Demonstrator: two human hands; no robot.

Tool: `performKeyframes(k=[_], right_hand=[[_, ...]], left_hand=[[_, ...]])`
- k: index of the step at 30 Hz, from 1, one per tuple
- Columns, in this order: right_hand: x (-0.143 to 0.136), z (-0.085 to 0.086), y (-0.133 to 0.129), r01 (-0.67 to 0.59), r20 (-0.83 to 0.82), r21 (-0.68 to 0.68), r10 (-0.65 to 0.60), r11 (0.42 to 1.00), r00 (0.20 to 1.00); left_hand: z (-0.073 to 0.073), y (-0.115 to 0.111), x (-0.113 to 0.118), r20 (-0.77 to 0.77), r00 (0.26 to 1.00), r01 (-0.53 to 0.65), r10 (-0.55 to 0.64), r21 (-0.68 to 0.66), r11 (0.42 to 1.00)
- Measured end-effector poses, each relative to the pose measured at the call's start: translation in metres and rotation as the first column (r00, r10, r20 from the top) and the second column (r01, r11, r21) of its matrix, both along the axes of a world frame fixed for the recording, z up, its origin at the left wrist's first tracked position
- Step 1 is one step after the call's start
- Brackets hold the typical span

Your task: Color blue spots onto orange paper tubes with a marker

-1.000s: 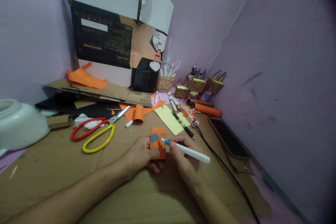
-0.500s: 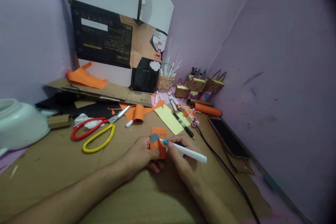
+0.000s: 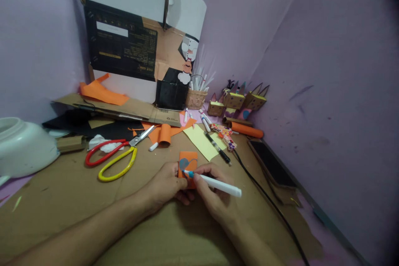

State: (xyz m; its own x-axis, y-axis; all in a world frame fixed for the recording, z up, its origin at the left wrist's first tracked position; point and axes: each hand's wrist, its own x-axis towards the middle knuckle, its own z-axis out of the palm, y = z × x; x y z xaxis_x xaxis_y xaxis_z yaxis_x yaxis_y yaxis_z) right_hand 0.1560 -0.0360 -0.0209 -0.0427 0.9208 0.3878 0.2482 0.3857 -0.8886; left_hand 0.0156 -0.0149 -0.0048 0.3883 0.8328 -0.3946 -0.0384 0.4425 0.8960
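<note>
My left hand [image 3: 170,183] grips a small orange paper piece [image 3: 190,158] by its left and lower side, thumb across the front. A heart outline is drawn on its face, with the left lobe coloured in blue. In my right hand [image 3: 215,187] is a white marker [image 3: 222,185] with a blue collar, its tip against the orange surface near the heart's lower left part. The fingers of my right hand pinch the marker close to its tip. Part of the heart is hidden behind my left thumb and the marker.
Red and yellow handled scissors [image 3: 133,144] lie to the left, beside an orange paper roll [image 3: 164,135] and a marker cap [image 3: 153,146]. Yellow paper [image 3: 201,143], a black pen [image 3: 218,149] and a glue gun [image 3: 229,135] with a black cable lie beyond my right hand. A phone [image 3: 271,162] rests at the right.
The marker tip has moved down and slightly left across the heart, my right hand shifting with it. My left hand keeps the orange piece in nearly the same place.
</note>
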Motion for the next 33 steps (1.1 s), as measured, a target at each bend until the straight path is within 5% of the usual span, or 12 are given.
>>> performKeyframes(k=[5,12,33], right_hand=[[0.0001,-0.0003,0.0005,0.015,0.013,0.018,-0.016,1.0,1.0],[0.0041,0.0025,0.0042,0.202,-0.028,0.023,-0.201,0.979,0.979],[0.0028,-0.003,0.0062,0.111,0.008,0.051,-0.112,0.993,0.994]], left_hand=[[0.0003,-0.0002,-0.0001,-0.003,1.0,0.004,-0.004,0.003,1.0],[-0.0035,0.0011,-0.0019,0.014,1.0,0.0,0.0,-0.03,1.0],[-0.0029,0.0009,-0.0004,0.006,1.0,0.015,-0.015,-0.023,1.0]])
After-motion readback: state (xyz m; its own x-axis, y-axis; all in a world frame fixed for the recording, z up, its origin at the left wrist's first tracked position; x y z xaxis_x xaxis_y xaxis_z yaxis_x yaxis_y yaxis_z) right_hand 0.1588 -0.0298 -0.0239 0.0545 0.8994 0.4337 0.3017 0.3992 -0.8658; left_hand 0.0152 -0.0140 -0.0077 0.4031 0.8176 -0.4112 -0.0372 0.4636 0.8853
